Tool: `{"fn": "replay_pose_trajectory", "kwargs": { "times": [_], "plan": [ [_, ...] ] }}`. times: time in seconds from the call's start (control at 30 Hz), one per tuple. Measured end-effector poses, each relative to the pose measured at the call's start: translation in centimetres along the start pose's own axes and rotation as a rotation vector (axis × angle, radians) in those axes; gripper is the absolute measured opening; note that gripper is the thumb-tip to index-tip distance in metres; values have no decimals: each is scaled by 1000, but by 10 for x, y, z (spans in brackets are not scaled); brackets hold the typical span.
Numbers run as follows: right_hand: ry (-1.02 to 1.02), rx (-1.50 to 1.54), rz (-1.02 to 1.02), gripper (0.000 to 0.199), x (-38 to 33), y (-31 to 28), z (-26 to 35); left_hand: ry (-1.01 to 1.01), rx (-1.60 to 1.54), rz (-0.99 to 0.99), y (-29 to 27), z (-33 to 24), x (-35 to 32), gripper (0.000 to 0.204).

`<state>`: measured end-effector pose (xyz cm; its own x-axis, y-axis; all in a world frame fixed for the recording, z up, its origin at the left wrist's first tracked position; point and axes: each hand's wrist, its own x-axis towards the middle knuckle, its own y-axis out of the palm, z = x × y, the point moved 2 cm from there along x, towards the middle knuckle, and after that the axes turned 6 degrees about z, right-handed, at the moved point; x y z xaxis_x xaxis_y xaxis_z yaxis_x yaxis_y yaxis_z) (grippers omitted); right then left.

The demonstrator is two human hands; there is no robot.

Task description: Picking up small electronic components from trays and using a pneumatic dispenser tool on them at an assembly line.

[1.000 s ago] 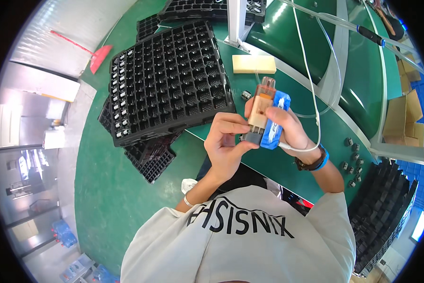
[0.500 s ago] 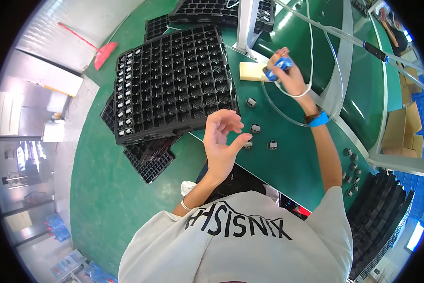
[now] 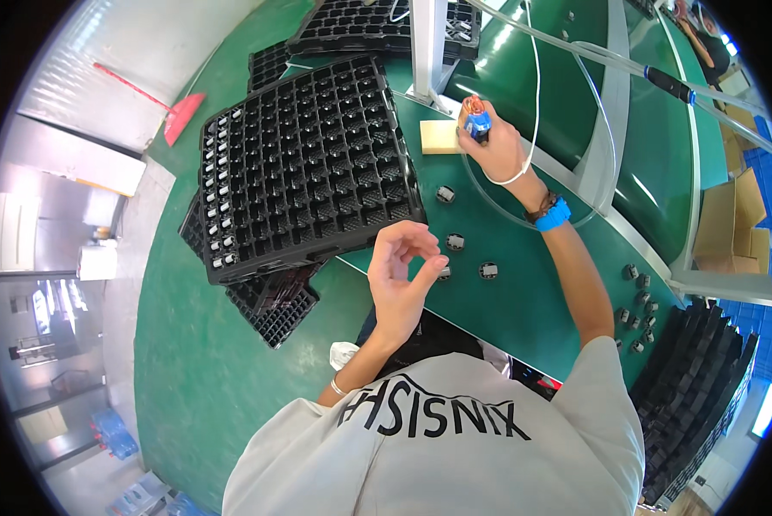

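Observation:
My right hand is stretched forward, shut on a blue tool with an orange tip. The tip is at the edge of a pale yellow block on the green table. A white cable loops from the tool around my wrist. My left hand hovers above the table's near edge with fingers loosely curled and apart, holding nothing. Several small round black parts lie on the table just past it. A large black compartment tray sits to the left of both hands.
More black trays lie under and behind the big one. A metal post rises behind the block. Loose small parts and a stack of black trays lie at the right. A red broom is on the floor.
My right hand carried the blue tool from in front of my chest out to the yellow block. My left hand let go of the small part and its fingers came apart.

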<state>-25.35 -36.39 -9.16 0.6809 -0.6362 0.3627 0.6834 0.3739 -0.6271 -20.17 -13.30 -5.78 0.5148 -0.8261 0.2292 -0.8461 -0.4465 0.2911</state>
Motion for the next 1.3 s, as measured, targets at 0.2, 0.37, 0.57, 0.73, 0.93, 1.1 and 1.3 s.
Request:
{"fn": "replay_pose_trajectory", "kwargs": {
  "times": [0.2,0.37,0.57,0.73,0.93,1.1,1.3],
  "plan": [
    [76,-48,21,32,1,-2,3,-13,-18,9,2,2,-2,36],
    [21,-107,-9,33,-1,-1,10,-30,-5,0,3,5,-4,31],
    [-22,545,130,28,-2,1,-11,-43,140,93,1,22,32,31],
    [-15,754,394,26,-39,-36,76,-175,108,190,2,11,60,38],
    [134,860,312,36,-39,-87,52,-243,206,325,17,26,47,25],
    [213,826,270,31,-45,-118,38,1,786,470,54,54,32,23],
    [128,1486,113,8,-42,-132,26,287,1145,565,99,38,23,34]
  ]
}}
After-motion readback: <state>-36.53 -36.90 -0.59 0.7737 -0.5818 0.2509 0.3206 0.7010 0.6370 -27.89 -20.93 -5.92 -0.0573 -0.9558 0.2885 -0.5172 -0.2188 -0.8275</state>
